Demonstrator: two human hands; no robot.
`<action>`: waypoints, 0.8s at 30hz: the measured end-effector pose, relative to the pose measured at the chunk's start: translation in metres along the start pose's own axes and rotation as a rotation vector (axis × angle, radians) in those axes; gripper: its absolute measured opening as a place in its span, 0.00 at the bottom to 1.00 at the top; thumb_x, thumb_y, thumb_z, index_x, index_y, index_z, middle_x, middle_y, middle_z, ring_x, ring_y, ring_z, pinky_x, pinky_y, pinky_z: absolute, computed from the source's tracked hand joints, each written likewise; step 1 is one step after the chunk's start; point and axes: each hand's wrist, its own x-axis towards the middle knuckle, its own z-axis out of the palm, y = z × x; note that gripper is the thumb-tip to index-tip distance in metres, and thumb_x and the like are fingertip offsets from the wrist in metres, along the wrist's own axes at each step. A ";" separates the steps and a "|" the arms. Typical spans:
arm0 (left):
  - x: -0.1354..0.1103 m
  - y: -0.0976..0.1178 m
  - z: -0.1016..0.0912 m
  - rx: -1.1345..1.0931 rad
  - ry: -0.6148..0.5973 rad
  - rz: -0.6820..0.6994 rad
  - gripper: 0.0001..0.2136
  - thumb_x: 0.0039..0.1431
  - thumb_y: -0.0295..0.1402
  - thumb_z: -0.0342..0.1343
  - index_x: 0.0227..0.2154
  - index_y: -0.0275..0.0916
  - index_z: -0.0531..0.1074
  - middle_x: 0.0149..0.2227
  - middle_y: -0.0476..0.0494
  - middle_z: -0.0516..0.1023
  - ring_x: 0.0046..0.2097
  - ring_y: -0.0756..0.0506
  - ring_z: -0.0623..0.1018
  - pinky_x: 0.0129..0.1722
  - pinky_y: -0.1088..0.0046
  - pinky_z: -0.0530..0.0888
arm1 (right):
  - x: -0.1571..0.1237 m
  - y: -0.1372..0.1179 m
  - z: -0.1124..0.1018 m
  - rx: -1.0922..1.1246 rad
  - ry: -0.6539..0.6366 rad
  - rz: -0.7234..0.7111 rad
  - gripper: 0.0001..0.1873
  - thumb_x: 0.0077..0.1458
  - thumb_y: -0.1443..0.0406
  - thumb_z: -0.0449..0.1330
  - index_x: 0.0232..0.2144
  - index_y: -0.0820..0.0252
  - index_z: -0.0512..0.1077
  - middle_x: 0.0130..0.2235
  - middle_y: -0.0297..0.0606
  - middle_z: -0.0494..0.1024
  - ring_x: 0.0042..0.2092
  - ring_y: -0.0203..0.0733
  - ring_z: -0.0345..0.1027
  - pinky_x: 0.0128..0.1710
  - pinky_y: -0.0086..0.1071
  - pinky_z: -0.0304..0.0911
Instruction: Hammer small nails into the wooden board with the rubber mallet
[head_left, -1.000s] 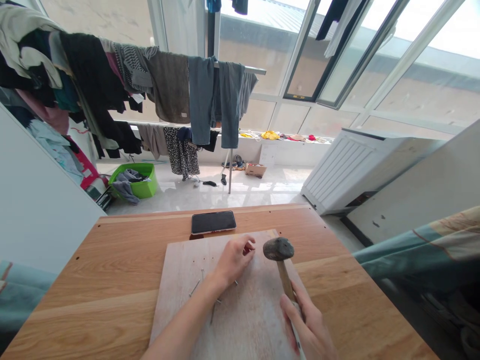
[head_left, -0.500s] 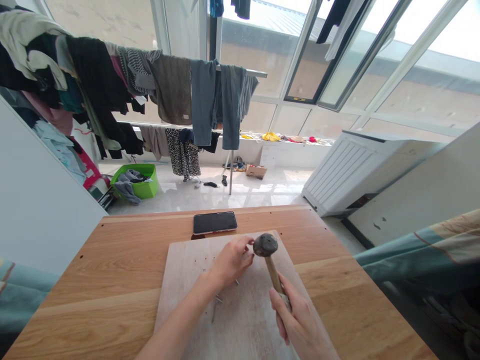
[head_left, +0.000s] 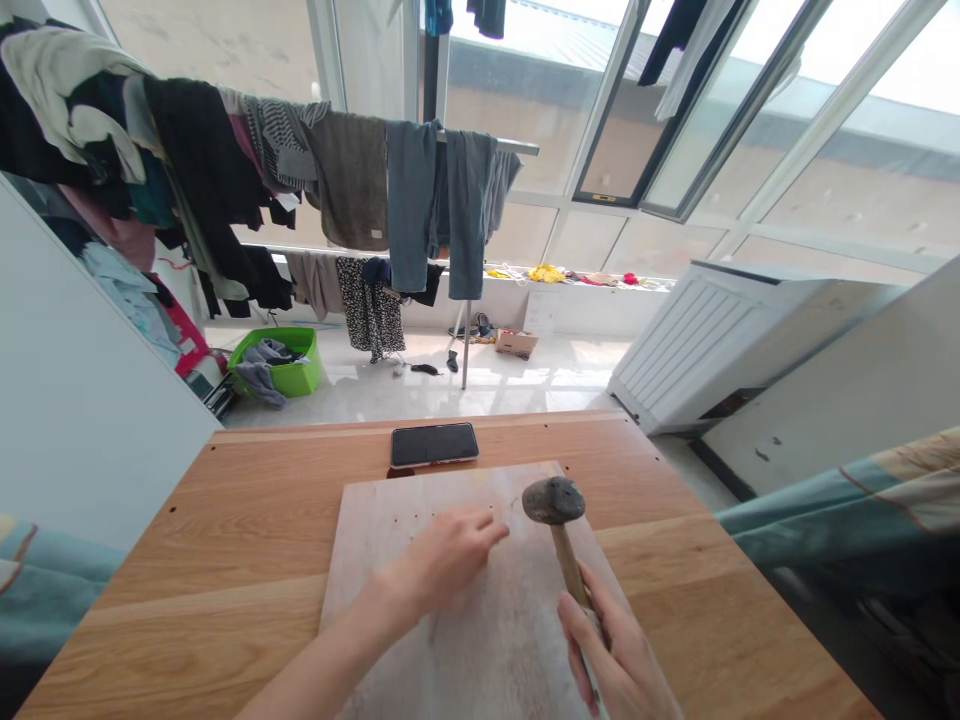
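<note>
your left hand (head_left: 446,560) hangs low over the pale wooden board (head_left: 480,660), fingers together and pinching nothing; you can't tell from here whether it touches the board. beyond it, a black phone (head_left: 434,445) lies on the table (head_left: 165,590). your right hand (head_left: 616,650) wraps the wooden handle (head_left: 570,565) of a hammer (head_left: 553,500), whose dark head stands up just right of your left fingertips. it should feel stiff and head-heavy, so grip low on the handle.
</note>
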 end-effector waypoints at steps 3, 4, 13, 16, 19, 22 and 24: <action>0.014 -0.015 0.009 -0.413 0.271 -0.264 0.10 0.61 0.21 0.54 0.38 0.40 0.78 0.38 0.45 0.82 0.39 0.46 0.81 0.42 0.72 0.76 | -0.001 0.001 -0.002 0.019 -0.015 0.000 0.39 0.65 0.42 0.51 0.60 0.71 0.68 0.13 0.18 0.57 0.15 0.34 0.50 0.16 0.28 0.50; 0.018 -0.018 0.012 -0.502 0.321 -0.307 0.09 0.61 0.22 0.55 0.37 0.39 0.79 0.37 0.46 0.82 0.38 0.46 0.81 0.42 0.72 0.76 | -0.001 0.001 -0.004 0.015 -0.031 0.001 0.39 0.66 0.43 0.50 0.60 0.72 0.67 0.13 0.18 0.57 0.15 0.34 0.50 0.17 0.28 0.51; 0.022 -0.022 0.025 -0.622 0.341 -0.351 0.07 0.61 0.27 0.55 0.36 0.38 0.79 0.35 0.45 0.84 0.37 0.45 0.81 0.41 0.71 0.75 | -0.002 -0.009 -0.011 -0.057 -0.149 0.020 0.39 0.69 0.45 0.47 0.64 0.76 0.61 0.15 0.19 0.58 0.18 0.36 0.53 0.20 0.29 0.56; 0.022 -0.024 0.027 -0.611 0.342 -0.331 0.08 0.61 0.27 0.55 0.36 0.38 0.79 0.35 0.45 0.84 0.37 0.45 0.81 0.40 0.71 0.75 | -0.001 -0.010 -0.009 -0.084 -0.163 0.003 0.39 0.69 0.46 0.46 0.64 0.77 0.61 0.15 0.19 0.59 0.18 0.37 0.54 0.21 0.29 0.56; 0.023 -0.025 0.029 -0.567 0.324 -0.304 0.08 0.59 0.24 0.55 0.35 0.38 0.79 0.35 0.44 0.84 0.37 0.45 0.81 0.41 0.70 0.75 | 0.000 -0.012 -0.007 -0.108 -0.168 -0.004 0.39 0.69 0.47 0.45 0.63 0.78 0.62 0.15 0.21 0.60 0.18 0.37 0.56 0.20 0.30 0.57; 0.024 -0.027 0.032 -0.540 0.331 -0.312 0.12 0.57 0.21 0.55 0.40 0.38 0.79 0.37 0.43 0.84 0.39 0.44 0.81 0.43 0.69 0.75 | -0.001 -0.017 -0.004 -0.118 -0.153 -0.002 0.38 0.69 0.47 0.46 0.63 0.76 0.63 0.16 0.22 0.62 0.18 0.38 0.58 0.20 0.30 0.58; 0.024 -0.027 0.034 -0.549 0.346 -0.345 0.16 0.55 0.19 0.56 0.46 0.39 0.78 0.37 0.44 0.84 0.40 0.44 0.81 0.43 0.70 0.75 | 0.000 -0.019 -0.001 -0.110 -0.131 -0.003 0.37 0.69 0.48 0.46 0.63 0.75 0.64 0.15 0.22 0.62 0.18 0.38 0.59 0.20 0.30 0.58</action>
